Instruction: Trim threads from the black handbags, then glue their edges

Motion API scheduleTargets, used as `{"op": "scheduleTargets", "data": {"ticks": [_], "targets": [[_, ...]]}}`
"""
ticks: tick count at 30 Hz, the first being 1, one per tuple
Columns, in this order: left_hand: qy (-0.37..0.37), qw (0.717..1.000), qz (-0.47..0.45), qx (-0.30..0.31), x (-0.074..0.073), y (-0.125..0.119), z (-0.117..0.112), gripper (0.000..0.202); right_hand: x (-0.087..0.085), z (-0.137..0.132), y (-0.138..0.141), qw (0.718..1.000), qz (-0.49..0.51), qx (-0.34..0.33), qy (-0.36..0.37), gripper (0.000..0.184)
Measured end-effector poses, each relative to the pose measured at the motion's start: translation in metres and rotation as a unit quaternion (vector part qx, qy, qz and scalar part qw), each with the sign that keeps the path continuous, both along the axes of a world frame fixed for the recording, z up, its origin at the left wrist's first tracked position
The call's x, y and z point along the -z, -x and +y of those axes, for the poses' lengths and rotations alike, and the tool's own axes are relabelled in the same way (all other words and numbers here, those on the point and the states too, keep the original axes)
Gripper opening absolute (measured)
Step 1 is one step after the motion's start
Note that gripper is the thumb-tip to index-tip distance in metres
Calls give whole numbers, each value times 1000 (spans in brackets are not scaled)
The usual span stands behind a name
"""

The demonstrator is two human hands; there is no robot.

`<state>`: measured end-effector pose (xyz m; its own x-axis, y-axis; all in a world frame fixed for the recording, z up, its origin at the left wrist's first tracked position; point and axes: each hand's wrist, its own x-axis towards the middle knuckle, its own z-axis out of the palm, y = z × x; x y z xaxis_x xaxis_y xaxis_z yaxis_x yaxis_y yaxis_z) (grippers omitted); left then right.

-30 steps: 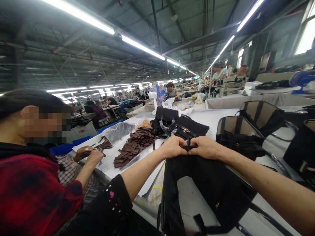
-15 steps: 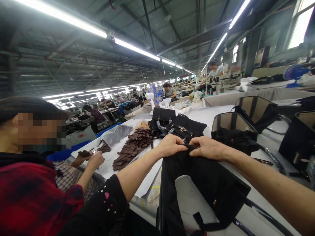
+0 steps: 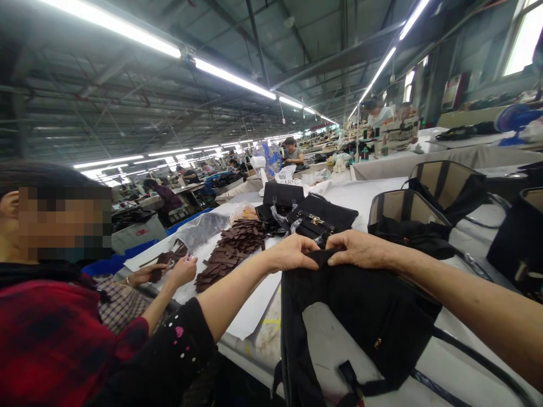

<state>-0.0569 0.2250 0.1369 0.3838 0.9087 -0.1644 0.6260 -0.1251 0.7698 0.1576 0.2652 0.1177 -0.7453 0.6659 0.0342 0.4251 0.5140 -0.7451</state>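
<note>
Pinching the far edge of a black fabric bag (image 3: 382, 305), the left hand (image 3: 292, 252) and the right hand (image 3: 360, 249) meet almost tip to tip, each with its thumb pressed toward the fingers on the cloth and only a short bit of edge between them. The bag lies directly below the grip and spreads from it toward the wearer and to the right, a small gold-coloured fitting (image 3: 377, 342) showing on its panel. A dark handle (image 3: 475, 356) curves out to the right, below the right forearm.

Just beyond the grip rests a black flap bag with a gold-coloured clasp (image 3: 324, 217), on a pale table (image 3: 360, 189). To the right of the grip, past the right wrist, stands an open black bag with a beige lining (image 3: 405, 209). To the left of the grip and a little beyond it, a heap of brown strips (image 3: 231, 251) is spread out. Farther left, a co-worker in a red and black checked top (image 3: 59, 333) holds some brown pieces (image 3: 159, 273).
</note>
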Motion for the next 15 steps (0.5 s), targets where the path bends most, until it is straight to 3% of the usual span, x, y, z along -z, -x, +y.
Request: {"op": "scheduleTargets", "data": {"ticks": [4, 7, 11, 15], "targets": [[72, 991, -92, -59, 4, 7, -4, 29, -5, -4, -1, 999, 6, 32, -22, 25], [78, 990, -107, -56, 6, 9, -4, 29, -3, -7, 2, 998, 12, 49, -43, 20], [-55, 997, -32, -44, 5, 5, -6, 34, 1, -6, 2, 997, 12, 59, -48, 16], [-227, 966, 105, -57, -2, -1, -19, 20, 5, -6, 0, 996, 22, 76, -36, 14]]}}
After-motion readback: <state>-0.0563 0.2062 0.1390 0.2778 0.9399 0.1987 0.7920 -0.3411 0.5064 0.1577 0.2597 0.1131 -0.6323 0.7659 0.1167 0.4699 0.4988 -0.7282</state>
